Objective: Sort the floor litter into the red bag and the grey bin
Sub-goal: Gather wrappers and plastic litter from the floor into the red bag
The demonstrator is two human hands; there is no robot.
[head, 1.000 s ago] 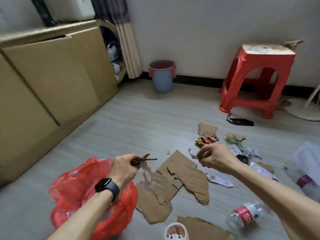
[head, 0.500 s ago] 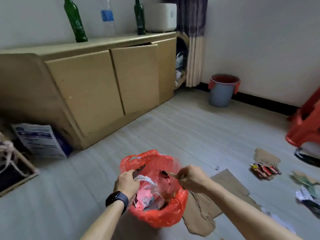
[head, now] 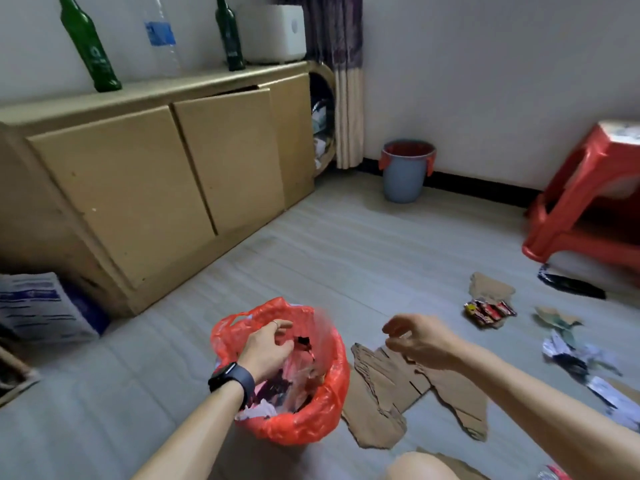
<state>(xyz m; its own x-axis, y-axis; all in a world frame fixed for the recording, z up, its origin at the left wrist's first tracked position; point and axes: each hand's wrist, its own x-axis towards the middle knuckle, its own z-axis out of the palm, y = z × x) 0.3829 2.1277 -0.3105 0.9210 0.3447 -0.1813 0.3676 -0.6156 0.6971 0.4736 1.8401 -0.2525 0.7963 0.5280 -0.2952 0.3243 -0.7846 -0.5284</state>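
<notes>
- Left hand point(head: 266, 348), black watch point(head: 230, 377) on the wrist, hangs over the mouth of the red bag point(head: 298, 424); fingers loosely spread and a little curled, nothing held that I can see.
- Bag stands open on the floor directly under that hand, rim crumpled, mixed wrappers and paper inside. A small dark scrap point(head: 303, 341) sits just beside the fingertips; cannot tell whether it rests on the litter or is in the air.
- Right hand point(head: 415, 341) hovers to the right of the bag, apart from it, above the torn cardboard point(head: 398, 389); fingers relaxed and half curled, empty.
- Cardboard lies flat on the floor, its left edge just beside the bag.
- Further right: crumpled paper point(head: 571, 351), red snack wrappers point(head: 490, 310) lying on a cardboard scrap, a black wrapper point(head: 571, 285) near the red stool point(head: 588, 202).
- Grey bin point(head: 403, 181), red liner at the rim, stands against the far wall, well apart from both hands.
- Left side: tan cabinet point(head: 138, 168) with green bottles point(head: 90, 46) on top.
</notes>
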